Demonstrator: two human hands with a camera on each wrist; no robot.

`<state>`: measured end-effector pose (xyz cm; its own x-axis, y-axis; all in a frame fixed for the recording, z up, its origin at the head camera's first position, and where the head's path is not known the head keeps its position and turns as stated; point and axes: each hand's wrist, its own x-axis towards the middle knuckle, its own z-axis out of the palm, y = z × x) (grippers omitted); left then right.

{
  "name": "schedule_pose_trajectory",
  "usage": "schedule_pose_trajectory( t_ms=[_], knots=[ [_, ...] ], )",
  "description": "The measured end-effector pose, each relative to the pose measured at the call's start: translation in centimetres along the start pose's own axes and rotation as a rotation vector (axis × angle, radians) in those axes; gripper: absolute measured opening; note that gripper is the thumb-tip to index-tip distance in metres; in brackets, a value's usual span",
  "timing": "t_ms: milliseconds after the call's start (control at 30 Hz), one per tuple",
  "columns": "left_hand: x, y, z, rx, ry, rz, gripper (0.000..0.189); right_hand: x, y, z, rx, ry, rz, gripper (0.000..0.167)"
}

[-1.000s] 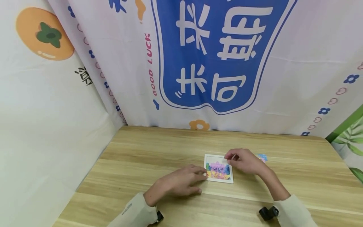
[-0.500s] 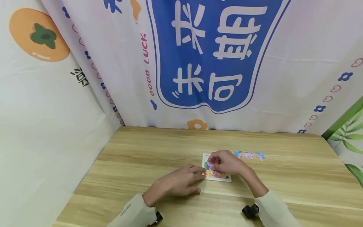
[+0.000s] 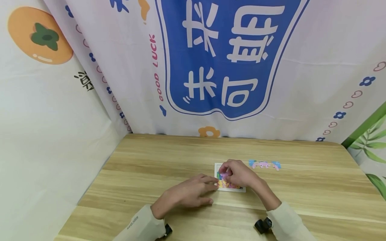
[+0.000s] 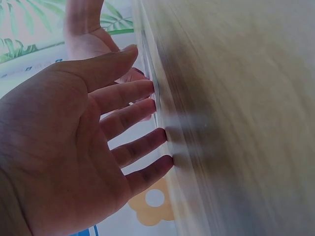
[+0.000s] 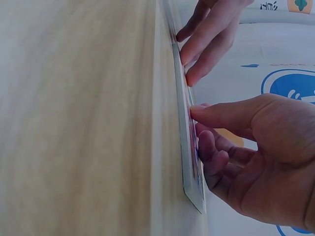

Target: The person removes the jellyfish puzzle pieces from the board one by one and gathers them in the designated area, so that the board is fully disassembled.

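Note:
A small picture puzzle in a white frame [image 3: 238,190] lies flat on the wooden table, showing pink, yellow, green and blue in the head view. My left hand [image 3: 193,191] rests at its left edge, fingers fairly straight and spread. In the left wrist view its palm [image 4: 64,132] is bare. Over the upper left of the puzzle, my right hand [image 3: 236,172] bends its fingers down onto the picture. Its thumb tip [image 5: 197,112] touches the picture in the right wrist view, the other fingers curled beside it. Whether a piece is between these fingertips is hidden.
Several loose puzzle pieces [image 3: 264,164], blue and pink, lie in a row right of and behind the puzzle. The wooden table [image 3: 144,160] ends at a white printed cloth [image 3: 313,83] at the back. Another white cloth [image 3: 48,134] hangs at the left.
My right hand has moved left from the puzzle's upper right corner to its upper left part, uncovering the loose pieces. My left hand stays at the left edge.

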<state>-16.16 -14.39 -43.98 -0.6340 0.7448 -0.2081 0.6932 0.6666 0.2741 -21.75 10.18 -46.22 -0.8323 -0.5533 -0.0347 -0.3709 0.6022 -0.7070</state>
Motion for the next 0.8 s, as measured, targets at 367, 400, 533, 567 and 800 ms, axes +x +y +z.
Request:
schedule_pose_trajectory(
  t_ms=[367, 400, 533, 567, 800],
  knots=[
    [0.11, 0.07, 0.01, 0.013, -0.002, -0.003, 0.055, 0.11, 0.03, 0.12, 0.043, 0.015, 0.041, 0.031],
    [0.12, 0.04, 0.03, 0.011, -0.001, -0.003, 0.054, 0.13, 0.00, 0.13, 0.050, 0.016, 0.045, 0.032],
    [0.19, -0.10, 0.15, 0.009, 0.004, -0.001, 0.054, 0.16, -0.13, 0.17, 0.060, 0.017, 0.051, 0.031],
    [0.20, -0.13, 0.16, 0.008, 0.004, 0.000, 0.054, 0.15, -0.17, 0.17, 0.059, 0.018, 0.050, 0.031],
    [0.24, -0.19, 0.11, -0.007, -0.004, -0.006, 0.054, 0.01, -0.04, 0.21, 0.044, 0.022, 0.025, 0.024]
  ],
)
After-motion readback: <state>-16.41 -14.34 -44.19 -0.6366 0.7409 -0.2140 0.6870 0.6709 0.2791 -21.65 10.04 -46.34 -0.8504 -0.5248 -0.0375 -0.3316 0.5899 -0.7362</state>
